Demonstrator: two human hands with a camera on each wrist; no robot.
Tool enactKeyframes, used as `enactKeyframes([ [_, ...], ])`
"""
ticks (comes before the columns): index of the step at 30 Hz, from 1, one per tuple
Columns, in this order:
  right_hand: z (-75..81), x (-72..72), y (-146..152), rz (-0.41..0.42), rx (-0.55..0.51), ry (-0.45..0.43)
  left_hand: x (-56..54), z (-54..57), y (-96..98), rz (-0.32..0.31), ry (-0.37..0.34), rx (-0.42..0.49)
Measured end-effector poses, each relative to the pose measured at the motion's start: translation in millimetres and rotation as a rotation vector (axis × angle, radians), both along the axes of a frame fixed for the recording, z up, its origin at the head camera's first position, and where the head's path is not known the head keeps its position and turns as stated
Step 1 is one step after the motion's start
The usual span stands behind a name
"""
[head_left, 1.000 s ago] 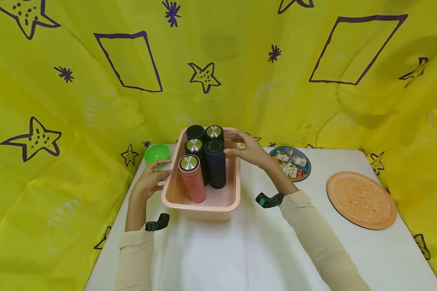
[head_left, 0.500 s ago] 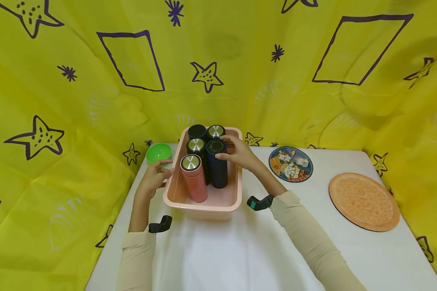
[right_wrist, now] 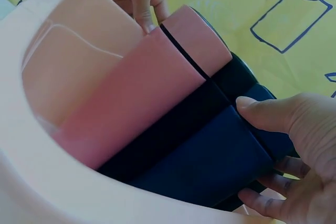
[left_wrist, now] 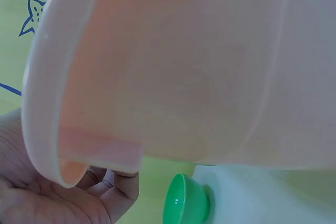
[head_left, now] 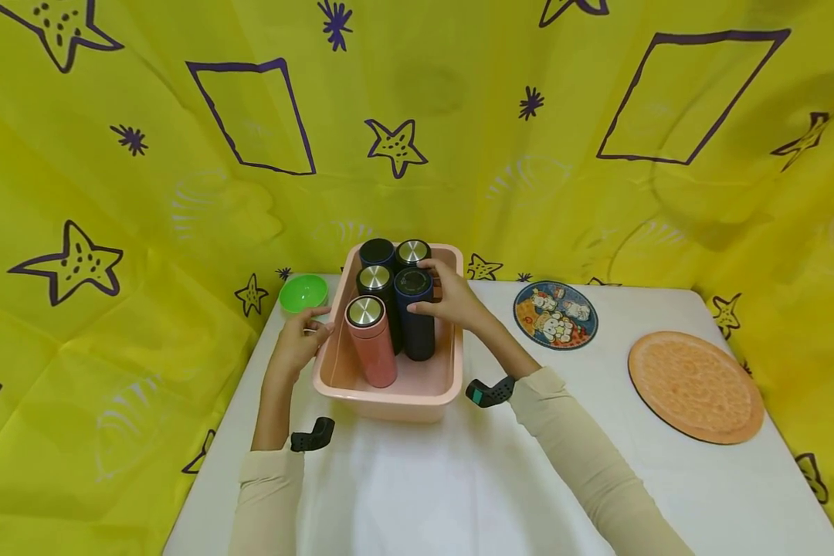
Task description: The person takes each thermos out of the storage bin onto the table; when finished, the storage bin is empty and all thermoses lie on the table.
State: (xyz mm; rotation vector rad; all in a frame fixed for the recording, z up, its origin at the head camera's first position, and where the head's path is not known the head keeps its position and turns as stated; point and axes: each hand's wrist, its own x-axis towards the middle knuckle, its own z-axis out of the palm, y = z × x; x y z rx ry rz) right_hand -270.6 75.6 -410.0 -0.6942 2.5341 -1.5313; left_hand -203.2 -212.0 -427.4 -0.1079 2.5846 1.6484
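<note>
Tub (head_left: 389, 409) on the bench (head_left: 417, 502), toward its back; inside, five bottles (head_left: 413, 252) stand close together: back pair (head_left: 378, 252), middle pair (head_left: 376, 278) before it, front bottle (head_left: 380, 359) before the middle pair's left member. Left hand (head_left: 296, 346) at the tub's left rim; right hand (head_left: 453, 300) over its right side, about the right middle bottle (head_left: 419, 336). Bowl (head_left: 303, 294) left of the tub, one disc (head_left: 556, 315) to its right, second disc (head_left: 695, 388) farther right and nearer; hanging cloth (head_left: 459, 193) behind and along both sides.

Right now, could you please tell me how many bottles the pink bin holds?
5: front pink bottle, navy bottle gripped by the right hand, black bottle left of it, back left bottle, back right bottle.
</note>
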Motion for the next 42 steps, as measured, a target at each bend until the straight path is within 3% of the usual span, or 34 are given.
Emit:
enactKeyframes([
  [13,-7.8,0.1,-6,-0.058,0.07,0.067,-1.1,-3.2,0.2,0.004,-0.035,0.044],
  [22,-9.9,-0.1,-6,-0.061,0.095,0.065,-1.1,-3.1,1.0,0.028,-0.044,0.059],
  [42,-11.7,3.8,-4,-0.024,0.04,0.072,-0.3,-2.7,1.9,0.058,-0.075,0.114],
])
